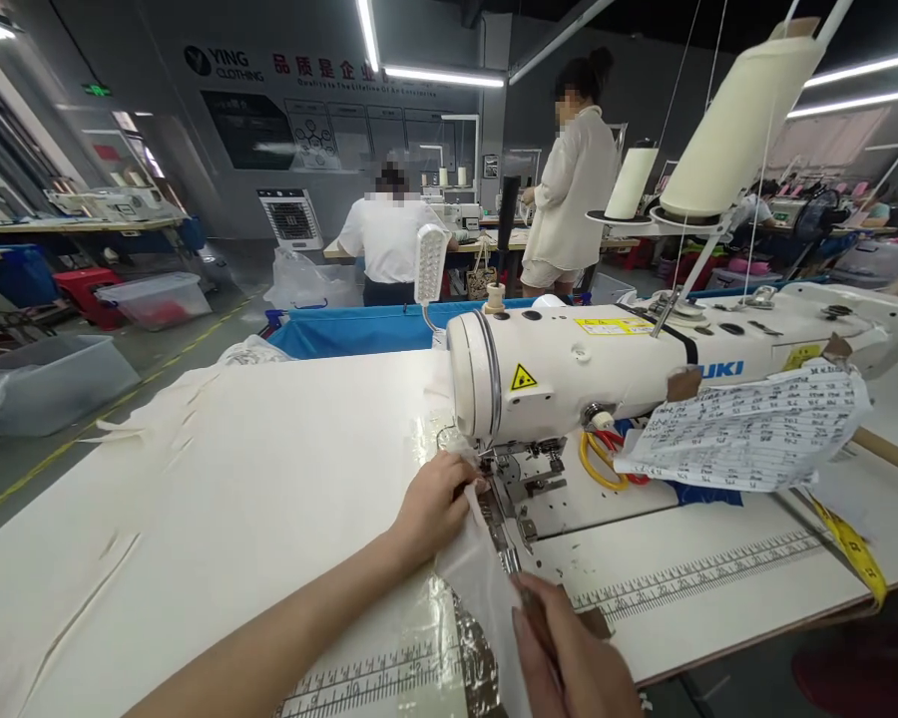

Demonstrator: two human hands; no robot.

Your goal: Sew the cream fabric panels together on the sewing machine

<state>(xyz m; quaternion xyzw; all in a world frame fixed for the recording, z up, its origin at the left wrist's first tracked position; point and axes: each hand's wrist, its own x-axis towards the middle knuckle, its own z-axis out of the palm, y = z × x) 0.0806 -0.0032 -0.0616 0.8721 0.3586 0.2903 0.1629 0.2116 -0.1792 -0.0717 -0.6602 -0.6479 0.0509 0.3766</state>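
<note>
A thin white fabric piece (475, 578) runs from under the needle area of the white sewing machine (546, 369) down toward me. Close in front of the presser foot, my left hand (435, 504) is closed, its curled fingers gripping the fabric's upper end. Lower down, my right hand (573, 653) is closed at the fabric's right edge, beside a narrow metal guide (507, 558). Its thumb and fingers pinch together there; whether a small tool is also between them, I cannot tell.
White cloth (82, 608) lies at the table's left. A handwritten sheet (748, 429) hangs on the machine, with a yellow tape measure (853, 553) on the right. Thread cones (740, 120) stand above. Beyond a blue cloth bin (344, 332) are a seated person (393, 239) and a standing person (573, 189).
</note>
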